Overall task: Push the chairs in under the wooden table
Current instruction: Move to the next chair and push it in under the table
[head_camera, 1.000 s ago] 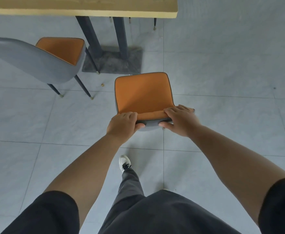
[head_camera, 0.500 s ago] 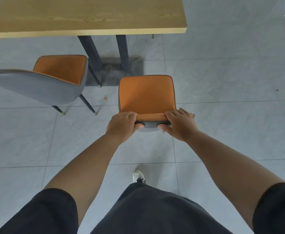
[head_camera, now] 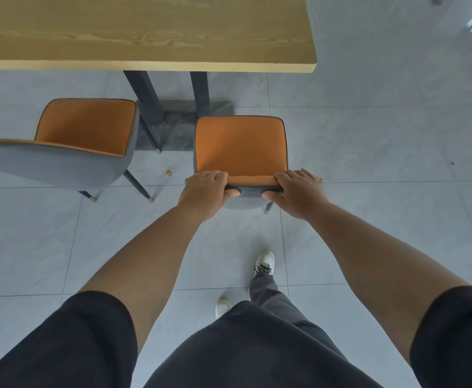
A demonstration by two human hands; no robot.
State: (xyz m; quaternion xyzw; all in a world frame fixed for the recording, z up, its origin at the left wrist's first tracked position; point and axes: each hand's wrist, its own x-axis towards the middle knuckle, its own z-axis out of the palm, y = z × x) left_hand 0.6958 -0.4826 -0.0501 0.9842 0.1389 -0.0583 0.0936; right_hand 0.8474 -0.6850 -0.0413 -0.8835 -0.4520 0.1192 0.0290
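**A:** Left hand clamped on the backrest top of the held chair, fingers curled over the front edge, thumb tucked against the grey back. Right hand same deal at the other end of that top edge, fingers over, thumb under. Both wrapped tight, not spread.

**B:** And the held chair relative to the wooden table?

**A:** Still out in the open, on the near side of the tabletop edge. Orange seat facing the table, front edge just short of the dark table legs and overlapping the grey base plate. Not under the top at all.

**B:** Second chair?

**A:** Left of the held chair, well apart from it, also on the near side of the table. Turned at an angle, grey back toward the camera, seat pointing at the table legs. Untouched by either hand.

**B:** Anything else near the table?

**A:** Pale tiled floor all round. White sneaker behind the held chair, grey trouser leg above it.
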